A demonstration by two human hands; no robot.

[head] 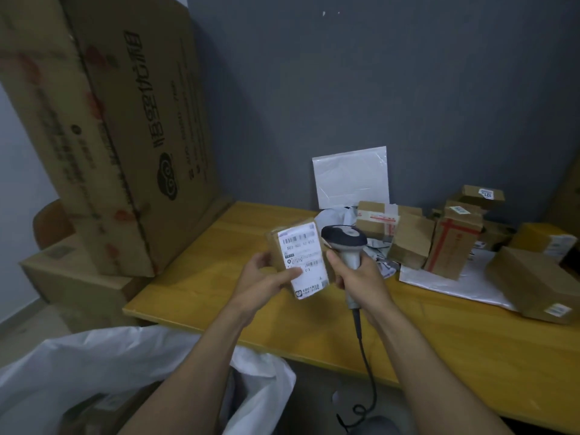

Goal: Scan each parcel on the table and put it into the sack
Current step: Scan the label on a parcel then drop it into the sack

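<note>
My left hand (266, 277) grips a small brown parcel (298, 255) above the table, with its white barcode label turned up toward me. Right beside it, my right hand (357, 274) holds a grey handheld scanner (345, 240) by the handle, its dark head level with the label's top right corner. The scanner's cable (365, 356) hangs down over the table's front edge. A white sack (110, 365) lies open at the lower left, below the table edge, with brown parcels dimly visible inside.
Several cardboard parcels (452, 243) are piled on the right of the yellow table (314, 324), some on a white mailer (455, 284). A clear plastic bag (351, 177) leans on the grey wall. A big cardboard box (119, 127) stands left of the table.
</note>
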